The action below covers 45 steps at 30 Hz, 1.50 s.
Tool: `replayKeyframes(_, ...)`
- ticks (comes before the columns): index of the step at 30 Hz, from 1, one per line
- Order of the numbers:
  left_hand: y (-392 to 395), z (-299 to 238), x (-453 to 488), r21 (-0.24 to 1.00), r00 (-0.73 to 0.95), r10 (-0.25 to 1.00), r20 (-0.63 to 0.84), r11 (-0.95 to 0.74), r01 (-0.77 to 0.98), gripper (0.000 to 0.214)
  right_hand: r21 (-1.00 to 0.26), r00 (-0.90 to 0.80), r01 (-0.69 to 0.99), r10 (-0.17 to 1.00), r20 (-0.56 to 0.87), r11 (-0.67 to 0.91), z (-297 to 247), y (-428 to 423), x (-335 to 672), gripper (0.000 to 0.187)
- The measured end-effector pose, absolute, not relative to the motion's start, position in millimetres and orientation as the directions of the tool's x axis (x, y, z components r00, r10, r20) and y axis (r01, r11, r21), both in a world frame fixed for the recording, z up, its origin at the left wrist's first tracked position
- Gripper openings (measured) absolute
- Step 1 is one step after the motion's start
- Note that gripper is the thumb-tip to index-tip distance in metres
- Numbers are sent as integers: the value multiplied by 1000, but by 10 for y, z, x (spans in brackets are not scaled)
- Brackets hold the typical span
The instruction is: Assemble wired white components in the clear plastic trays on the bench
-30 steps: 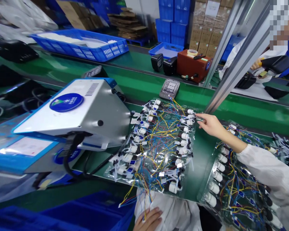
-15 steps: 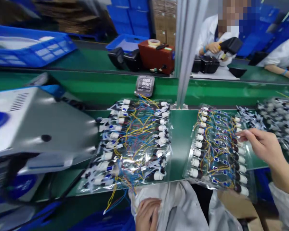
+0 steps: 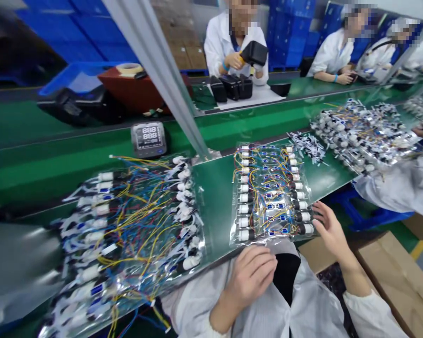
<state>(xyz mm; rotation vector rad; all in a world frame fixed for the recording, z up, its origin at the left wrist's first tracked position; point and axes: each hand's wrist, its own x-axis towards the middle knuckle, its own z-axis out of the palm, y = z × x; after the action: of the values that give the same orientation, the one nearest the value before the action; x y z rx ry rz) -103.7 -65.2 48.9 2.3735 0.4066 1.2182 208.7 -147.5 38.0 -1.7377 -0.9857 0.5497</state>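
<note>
Several white-and-black cylindrical parts with coloured wires lie in two rows on the right clear plastic tray (image 3: 264, 237). My right hand (image 3: 331, 230) is by its lower right corner, fingers apart beside the nearest part (image 3: 306, 228); I cannot tell whether they touch it. My left hand (image 3: 252, 274) is just below the tray's front edge, back of the hand up, with fingers loosely bent and nothing visible in them. To the left, a second, wider batch of wired parts (image 3: 141, 225) lies on clear plastic, with white strips at its sides and tangled wires across the middle.
A pile of white strips (image 3: 308, 146) and a heap of wired parts (image 3: 366, 131) lie to the right, where another person's sleeve (image 3: 402, 183) reaches in. A display unit (image 3: 148, 139) leans behind, near a metal post (image 3: 162, 70). Cardboard boxes (image 3: 402, 267) stand below right.
My view has swung to the right. My right hand has moved from the right row's upper parts to the tray's near corner, its fingers spreading. My left hand has come up to the tray's front edge.
</note>
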Motion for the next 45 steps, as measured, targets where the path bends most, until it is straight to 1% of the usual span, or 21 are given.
replayKeyframes(2, -577, 536, -978, 448, 630, 421, 653, -885, 127, 28, -946, 578, 308, 809, 105, -97, 335, -1468, 1924, 68)
replayKeyframes(3, -541, 544, -951, 432, 654, 441, 615, -882, 189, 27, -956, 599, 284, 793, 115, -76, 311, -1449, 1848, 69)
replayKeyframes(6, -441, 521, -890, 402, 639, 580, 506, -813, 421, 19, -973, 653, 229, 745, 137, -22, 217, -1367, 1629, 64)
replayKeyframes(8, -394, 489, -874, 387, 603, 639, 477, -769, 509, 12, -979, 686, 202, 711, 154, 18, 149, -1315, 1484, 56)
replayKeyframes(11, -381, 458, -900, 375, 597, 647, 474, -762, 528, 8, -986, 735, 134, 658, 166, 100, 82, -1284, 1297, 42)
replayKeyframes(14, -454, 456, -965, 376, 611, 643, 461, -766, 522, 8, -986, 744, 82, 649, 159, 148, 67, -1344, 1200, 29)
replayKeyframes(17, -594, 452, -1018, 386, 590, 653, 475, -757, 527, 9, -983, 702, 90, 690, 176, 159, 75, -1443, 1209, 20)
replayKeyframes(23, -768, 461, -938, 399, 522, 690, 501, -720, 568, 12, -983, 609, 99, 772, 184, 156, 143, -1321, 1440, 17)
replayKeyframes(25, -719, 473, -869, 392, 518, 678, 521, -729, 560, 15, -977, 574, 158, 792, 208, 142, 179, -1164, 1531, 15)
replayKeyframes(29, -474, 455, -750, 359, 524, 656, 543, -746, 561, 14, -937, 544, 345, 801, 250, 58, 273, -857, 1647, 17)
replayKeyframes(32, -284, 425, -737, 324, 541, 644, 541, -753, 573, 10, -901, 497, 432, 841, 212, -28, 398, -713, 1772, 26)
replayKeyframes(34, -217, 435, -766, 328, 557, 654, 512, -748, 577, 9, -881, 480, 468, 858, 182, -75, 490, -640, 1981, 31)
replayKeyframes(36, -204, 491, -794, 354, 568, 673, 474, -736, 577, 10, -865, 534, 485, 827, 178, -128, 560, -548, 2322, 33)
replayKeyframes(39, -231, 656, -750, 409, 573, 676, 463, -736, 539, 10, -818, 657, 521, 727, 201, -245, 605, -326, 2977, 31)
replayKeyframes(41, -228, 786, -628, 447, 616, 642, 457, -764, 466, 11, -780, 671, 550, 714, 199, -300, 604, -130, 3371, 24)
replayKeyframes(42, -212, 843, -542, 459, 667, 606, 434, -786, 415, 13, -763, 673, 561, 713, 195, -321, 598, -30, 3524, 20)
replayKeyframes(45, -121, 928, -242, 450, 855, 439, 277, -845, 289, 17, -725, 690, 581, 696, 199, -369, 582, 207, 3785, 11)
